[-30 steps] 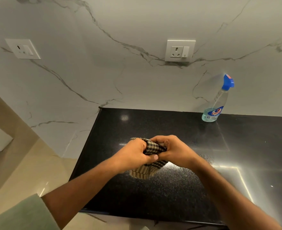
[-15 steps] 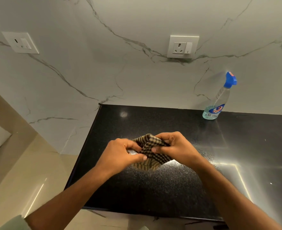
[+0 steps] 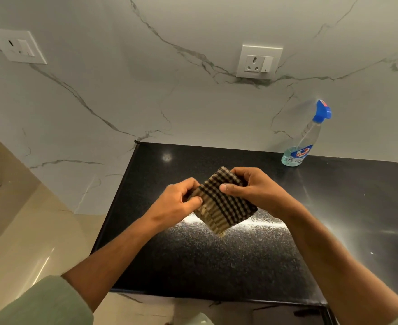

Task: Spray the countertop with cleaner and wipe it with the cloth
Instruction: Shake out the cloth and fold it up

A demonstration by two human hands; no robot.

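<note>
Glossy speckled black stone countertop [image 3: 216, 266], woven checked cloth [image 3: 223, 205], clear plastic spray bottle [image 3: 303, 141]

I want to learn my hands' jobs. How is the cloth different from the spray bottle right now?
The checked cloth is soft and folded, dark with pale checks; the spray bottle is stiff, see-through, with a blue top. The cloth is held up between the left hand and right hand; the bottle stands untouched at the back of the black countertop, by the wall. Both are cleaning things.
</note>
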